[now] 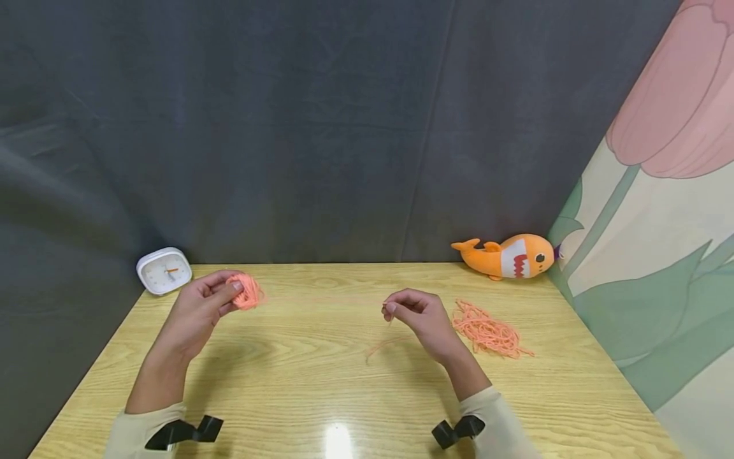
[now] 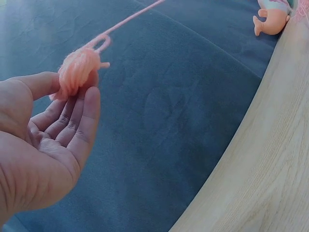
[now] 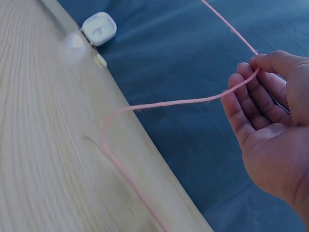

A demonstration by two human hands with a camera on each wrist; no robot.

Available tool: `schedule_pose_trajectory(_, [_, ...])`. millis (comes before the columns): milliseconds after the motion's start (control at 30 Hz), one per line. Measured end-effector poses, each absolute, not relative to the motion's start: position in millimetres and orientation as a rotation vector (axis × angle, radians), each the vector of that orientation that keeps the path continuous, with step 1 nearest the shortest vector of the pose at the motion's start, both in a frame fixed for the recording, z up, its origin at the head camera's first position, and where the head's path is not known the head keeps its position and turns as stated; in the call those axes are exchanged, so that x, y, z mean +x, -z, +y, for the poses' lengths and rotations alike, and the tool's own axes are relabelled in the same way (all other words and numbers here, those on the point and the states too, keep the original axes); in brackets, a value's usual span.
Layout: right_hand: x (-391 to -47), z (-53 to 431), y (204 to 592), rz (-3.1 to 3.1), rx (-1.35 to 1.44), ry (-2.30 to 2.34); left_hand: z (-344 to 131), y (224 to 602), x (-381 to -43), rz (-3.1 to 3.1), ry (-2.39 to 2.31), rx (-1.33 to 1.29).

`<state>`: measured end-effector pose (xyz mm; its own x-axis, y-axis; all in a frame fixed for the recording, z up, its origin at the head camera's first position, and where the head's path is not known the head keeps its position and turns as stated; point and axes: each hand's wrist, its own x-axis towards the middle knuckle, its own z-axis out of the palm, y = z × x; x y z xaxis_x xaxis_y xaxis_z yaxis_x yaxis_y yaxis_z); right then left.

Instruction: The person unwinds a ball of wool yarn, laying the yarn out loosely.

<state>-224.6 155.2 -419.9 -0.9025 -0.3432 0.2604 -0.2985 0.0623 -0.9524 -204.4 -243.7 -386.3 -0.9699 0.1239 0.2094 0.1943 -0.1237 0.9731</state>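
Observation:
My left hand [image 1: 197, 309] pinches a small ball of coral-pink yarn [image 1: 248, 291] between thumb and fingers, above the table's left side. In the left wrist view the ball [image 2: 77, 70] shows wound strands, a small loop and a short end sticking out. From it a strand [image 2: 130, 18] runs off taut toward the right. My right hand [image 1: 421, 319] pinches that yarn strand [image 3: 231, 30] between thumb and forefinger. Below the pinch, the slack yarn [image 3: 169, 102] hangs down and curves over the table. A loose heap of the same yarn [image 1: 487, 330] lies right of my right hand.
A white clock [image 1: 164, 271] stands at the table's back left corner. An orange plush shark [image 1: 507, 256] lies at the back right. Behind the wooden table [image 1: 321, 382] hangs a dark cloth [image 1: 287, 127]; a wall with painted flowers [image 1: 659, 268] borders the right side.

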Motion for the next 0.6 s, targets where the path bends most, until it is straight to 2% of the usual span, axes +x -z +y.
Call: schedule_pose_trajectory(600, [-228.0, 183.9, 432.1, 2.331, -0.601, 1.97, -243.7, 385.0, -204.9, -1.826, 2.423, -0.402])
